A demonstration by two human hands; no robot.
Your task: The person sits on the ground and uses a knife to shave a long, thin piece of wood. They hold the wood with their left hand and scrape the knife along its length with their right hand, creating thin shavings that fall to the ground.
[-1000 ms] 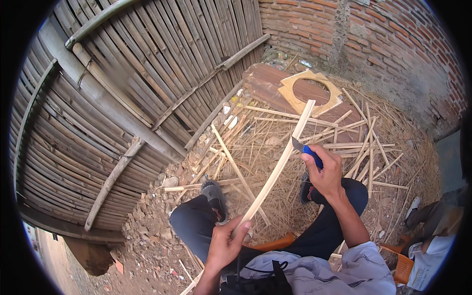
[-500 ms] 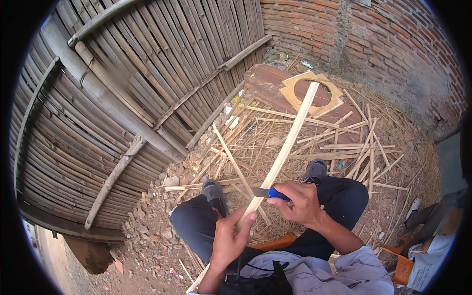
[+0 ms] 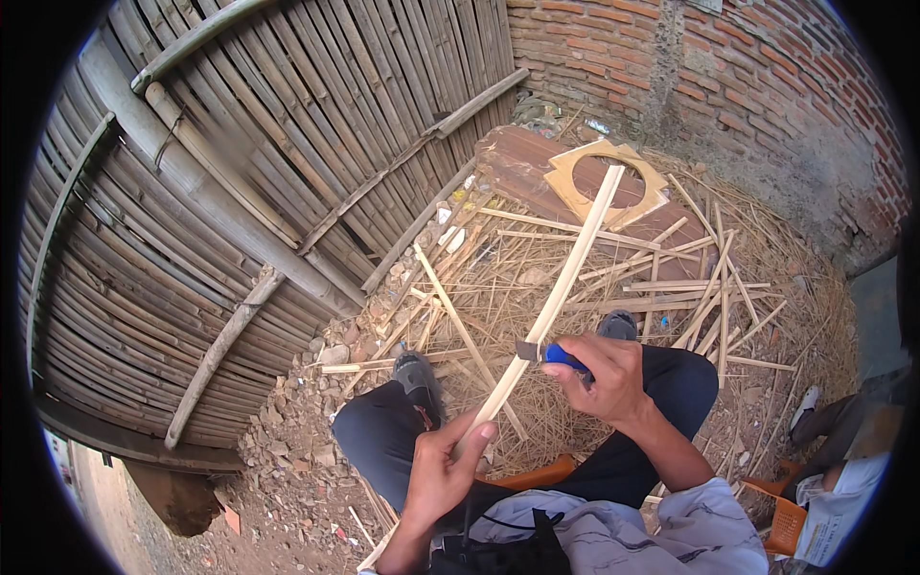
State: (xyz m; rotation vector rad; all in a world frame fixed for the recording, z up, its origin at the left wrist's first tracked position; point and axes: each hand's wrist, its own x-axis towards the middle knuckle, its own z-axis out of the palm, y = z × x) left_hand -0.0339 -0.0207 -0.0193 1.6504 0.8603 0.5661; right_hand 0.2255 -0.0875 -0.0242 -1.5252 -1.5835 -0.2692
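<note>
A long pale bamboo strip (image 3: pixel 561 292) slants up and away from me over the ground. My left hand (image 3: pixel 446 462) grips its near end, thumb along the top. In my right hand (image 3: pixel 606 377) is a knife (image 3: pixel 563 357) with a blue handle, the fingers wrapped round it. Its short dark blade lies across the strip, roughly midway along, and touches it. The strip's far tip overlaps a tan board with a round hole (image 3: pixel 565 185), which rests on a brown wooden plank (image 3: pixel 508 158).
Cut strips (image 3: pixel 690 287) lie scattered over straw-like shavings beyond my feet. A bamboo slat wall (image 3: pixel 316 125) rises at the left, a brick wall (image 3: pixel 767 86) at the back right. Stones (image 3: pixel 278 431) cover the ground at left. Another person's leg (image 3: pixel 834 412) and an orange chair (image 3: pixel 786 522) are at the right.
My right hand and the knife have slid up along the strip, away from my left hand. The strip has shifted slightly toward me; my left hand keeps its hold.
</note>
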